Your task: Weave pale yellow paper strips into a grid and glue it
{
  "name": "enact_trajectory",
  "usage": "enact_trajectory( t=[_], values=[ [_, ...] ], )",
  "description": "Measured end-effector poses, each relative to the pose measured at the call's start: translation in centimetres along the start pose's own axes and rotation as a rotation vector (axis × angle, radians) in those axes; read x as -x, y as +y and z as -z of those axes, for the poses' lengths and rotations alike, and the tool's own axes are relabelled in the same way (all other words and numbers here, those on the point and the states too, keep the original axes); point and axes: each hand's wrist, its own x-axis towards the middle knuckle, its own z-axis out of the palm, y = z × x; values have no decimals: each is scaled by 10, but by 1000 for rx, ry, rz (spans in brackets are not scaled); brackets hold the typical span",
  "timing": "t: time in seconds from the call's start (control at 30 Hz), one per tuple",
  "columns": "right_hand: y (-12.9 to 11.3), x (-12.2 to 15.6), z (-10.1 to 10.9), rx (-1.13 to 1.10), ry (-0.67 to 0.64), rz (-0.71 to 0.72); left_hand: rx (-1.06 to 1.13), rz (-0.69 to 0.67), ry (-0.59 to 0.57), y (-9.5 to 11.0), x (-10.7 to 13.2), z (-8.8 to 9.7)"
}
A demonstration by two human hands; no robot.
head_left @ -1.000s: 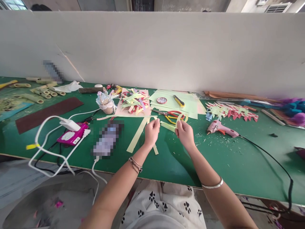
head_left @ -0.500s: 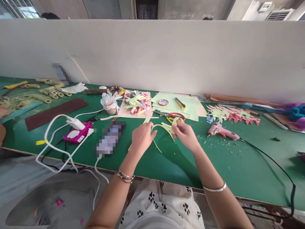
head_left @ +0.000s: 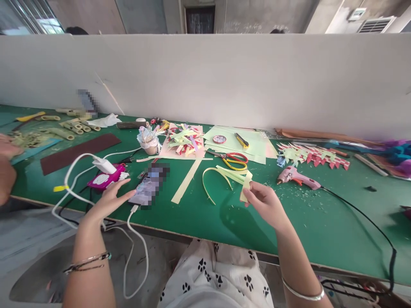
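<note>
My right hand [head_left: 261, 201] pinches a pale yellow-green folded paper strip [head_left: 245, 188] above the green table. Long curling ends of paper [head_left: 208, 171] trail from it to the left. My left hand [head_left: 109, 199] is at the near left edge of a phone [head_left: 149, 186], thumb and fingers spread apart. The phone lies on the table with a white cable plugged into its near end. Between the phone and the curled paper lies a flat cream paper strip [head_left: 186, 182]. Yellow-and-red-handled scissors [head_left: 236, 160] lie just beyond the held paper.
A magenta power strip [head_left: 104, 177] with looping white cables stands left of the phone. The pink glue gun [head_left: 298, 177] lies to the right, its black cord running off the edge. Paper scraps [head_left: 184, 139], a cutter [head_left: 242, 140] and tape [head_left: 219, 139] lie behind. Another person's hand [head_left: 9, 147] shows far left.
My left hand has let go of the paper and moved left to the phone. My right hand has come nearer and slightly right with the paper strip, uncovering the scissors' handles.
</note>
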Motion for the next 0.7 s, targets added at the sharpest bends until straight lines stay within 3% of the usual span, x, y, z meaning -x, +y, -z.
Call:
enact_trajectory(
  t=[0.13,0.33,0.7],
  values=[
    [-1,6,2,-2,-22,-12,-166,-46,-174,-13,-12,-5],
    [2,10,4,12,-27,-29,-412,-42,-196,-12,-15,-9],
    [0,7,-3,38,-64,-15,-436,-17,-199,0,-12,-10]
  ],
)
